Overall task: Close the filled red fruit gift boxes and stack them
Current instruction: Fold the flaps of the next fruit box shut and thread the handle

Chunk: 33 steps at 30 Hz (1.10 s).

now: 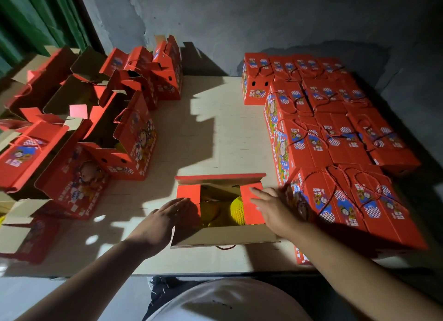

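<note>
Red closed boxes (335, 138) already fill my right side; open ones (100, 133) wait left. The current box (223, 208) sits centre on the table (215, 129), my left hand (165, 215) and right hand (273, 210) flat-fingered, pressing its side flaps inward.

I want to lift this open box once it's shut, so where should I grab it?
By its red cord handle, hanging from the near long flap of the open box, reached from your side; the smooth sides offer no hold. The hands now rest on the end flaps.
</note>
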Available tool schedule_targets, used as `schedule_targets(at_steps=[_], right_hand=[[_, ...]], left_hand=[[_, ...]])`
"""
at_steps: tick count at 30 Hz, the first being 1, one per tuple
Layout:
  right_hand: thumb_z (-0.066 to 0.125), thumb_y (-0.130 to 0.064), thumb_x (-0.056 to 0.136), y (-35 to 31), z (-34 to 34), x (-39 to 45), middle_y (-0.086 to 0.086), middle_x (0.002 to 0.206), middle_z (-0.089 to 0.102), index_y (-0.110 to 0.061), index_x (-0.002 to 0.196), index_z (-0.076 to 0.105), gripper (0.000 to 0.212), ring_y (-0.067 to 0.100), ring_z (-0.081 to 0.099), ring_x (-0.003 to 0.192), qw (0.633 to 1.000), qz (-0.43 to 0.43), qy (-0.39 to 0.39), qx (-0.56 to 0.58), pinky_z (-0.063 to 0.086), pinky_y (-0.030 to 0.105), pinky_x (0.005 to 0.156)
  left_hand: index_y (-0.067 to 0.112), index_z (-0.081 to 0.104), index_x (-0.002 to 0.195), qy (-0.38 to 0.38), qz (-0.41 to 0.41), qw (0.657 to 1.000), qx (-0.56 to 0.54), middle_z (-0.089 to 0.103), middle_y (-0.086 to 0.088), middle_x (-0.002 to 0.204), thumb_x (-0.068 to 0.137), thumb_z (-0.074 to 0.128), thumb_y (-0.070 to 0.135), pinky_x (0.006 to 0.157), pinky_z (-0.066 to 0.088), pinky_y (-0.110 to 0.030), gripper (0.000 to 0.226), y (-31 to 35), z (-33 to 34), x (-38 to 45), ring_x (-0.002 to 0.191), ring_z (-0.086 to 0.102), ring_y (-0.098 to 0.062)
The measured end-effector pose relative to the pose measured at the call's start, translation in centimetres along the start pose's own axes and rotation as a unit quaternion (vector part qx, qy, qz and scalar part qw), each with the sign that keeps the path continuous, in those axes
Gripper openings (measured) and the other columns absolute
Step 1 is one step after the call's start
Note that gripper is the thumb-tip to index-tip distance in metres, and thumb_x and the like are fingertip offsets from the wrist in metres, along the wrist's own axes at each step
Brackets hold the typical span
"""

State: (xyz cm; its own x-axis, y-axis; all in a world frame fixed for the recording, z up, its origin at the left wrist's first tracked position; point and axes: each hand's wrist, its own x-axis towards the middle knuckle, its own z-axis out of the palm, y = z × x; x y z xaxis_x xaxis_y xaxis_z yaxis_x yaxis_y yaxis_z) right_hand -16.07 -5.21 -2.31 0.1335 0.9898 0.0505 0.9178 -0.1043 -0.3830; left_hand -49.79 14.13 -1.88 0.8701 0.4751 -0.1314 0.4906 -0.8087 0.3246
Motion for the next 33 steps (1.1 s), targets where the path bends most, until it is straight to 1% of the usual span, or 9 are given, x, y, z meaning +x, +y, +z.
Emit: schedule_targets(at_steps=[2,5,9,11,14,18,22,29,33], right_hand=[[0.051,0.021,0.086,0.7,-0.3,-0.3,0.012,0.157,0.049,-0.002,0.136,0.067,0.057,0.033,0.046,0.142,1.000,-0.009,-0.020,0.000,0.032,0.037,0.124],[0.048,0.025,0.079,2.2,-1.1,-1.3,-0.003,0.167,0.031,-0.013,0.155,0.048,0.085,0.010,0.016,0.157,0.996,0.001,-0.083,0.023,0.020,0.031,0.129],[0.056,0.014,0.081,3.0,-1.0,-3.4,-0.023,0.172,0.011,-0.028,0.165,0.028,0.098,-0.002,-0.003,0.158,0.991,0.016,-0.116,0.062,0.017,0.018,0.124],[0.068,-0.003,0.090,2.7,-0.6,-3.8,-0.026,0.171,0.014,-0.031,0.164,0.030,0.088,-0.004,0.001,0.158,0.989,0.035,-0.104,0.098,0.014,0.021,0.126],[0.077,-0.026,0.091,1.9,-0.4,-3.9,-0.028,0.165,0.030,-0.033,0.157,0.046,0.074,-0.008,0.022,0.153,0.978,0.089,-0.055,0.179,0.020,0.021,0.126],[0.080,-0.028,0.091,0.2,-0.4,-3.4,-0.021,0.145,0.059,-0.037,0.143,0.057,0.058,-0.009,0.055,0.129,0.929,0.183,-0.013,0.322,0.044,0.017,0.109],[0.082,-0.016,0.089,-0.8,-0.3,-2.2,-0.013,0.131,0.067,-0.034,0.140,0.055,0.060,0.000,0.062,0.123,0.902,0.222,0.087,0.359,0.053,0.023,0.098],[0.085,-0.022,0.085,-0.2,0.2,-1.0,-0.007,0.121,0.057,-0.017,0.110,0.071,0.029,0.020,0.055,0.121,0.979,0.125,0.109,0.115,0.047,0.043,0.106],[0.088,-0.047,0.077,-0.3,0.6,-1.3,-0.009,0.132,0.047,-0.015,0.127,0.065,0.064,0.014,0.048,0.127,0.989,0.102,0.045,0.093,0.042,0.032,0.112]], left_hand=[[0.038,0.023,0.165,0.000,-0.008,1.000,-0.011,0.017,0.019,0.171,0.080,0.023,0.006,0.114,0.041,-0.027,0.091,-0.2,-0.2,-0.3,0.153,0.033,-0.010],[0.044,0.012,0.166,-0.021,0.002,0.999,-0.032,0.002,0.025,0.171,0.083,0.043,-0.001,0.124,0.030,-0.029,0.099,-0.4,-0.1,-1.1,0.159,0.009,-0.001],[0.045,0.009,0.165,-0.034,0.017,0.997,-0.069,0.000,0.027,0.170,0.095,0.062,0.058,0.127,0.015,-0.024,0.089,-0.1,0.2,-2.5,0.156,-0.005,0.008],[0.035,0.021,0.166,-0.010,0.010,0.993,-0.117,0.012,0.022,0.170,0.096,0.053,0.072,0.128,0.016,-0.024,0.085,0.4,0.3,-2.6,0.157,0.005,0.006],[0.028,0.040,0.161,0.027,-0.029,0.982,-0.185,0.040,0.014,0.163,0.100,0.049,0.067,0.125,0.031,-0.032,0.073,1.2,-0.2,-2.3,0.151,0.033,-0.001],[0.035,0.045,0.155,0.092,-0.113,0.962,-0.231,0.066,0.024,0.126,0.102,0.065,0.033,0.089,0.059,-0.033,0.056,1.7,-0.8,-1.3,0.102,0.070,-0.006],[0.026,0.043,0.155,0.142,-0.124,0.959,-0.213,0.060,0.009,0.132,0.095,0.073,0.015,0.083,0.061,-0.034,0.069,1.4,-0.8,-0.1,0.115,0.063,-0.010],[0.027,0.051,0.141,0.069,-0.028,0.997,-0.029,0.040,0.002,0.144,0.087,0.078,0.040,0.101,0.052,-0.038,0.062,2.3,-0.8,1.0,0.131,0.046,-0.024],[0.023,0.043,0.146,0.002,-0.042,0.999,0.020,0.037,0.003,0.145,0.071,0.084,0.062,0.104,0.051,-0.041,0.094,3.2,-0.3,1.5,0.135,0.037,-0.022]])
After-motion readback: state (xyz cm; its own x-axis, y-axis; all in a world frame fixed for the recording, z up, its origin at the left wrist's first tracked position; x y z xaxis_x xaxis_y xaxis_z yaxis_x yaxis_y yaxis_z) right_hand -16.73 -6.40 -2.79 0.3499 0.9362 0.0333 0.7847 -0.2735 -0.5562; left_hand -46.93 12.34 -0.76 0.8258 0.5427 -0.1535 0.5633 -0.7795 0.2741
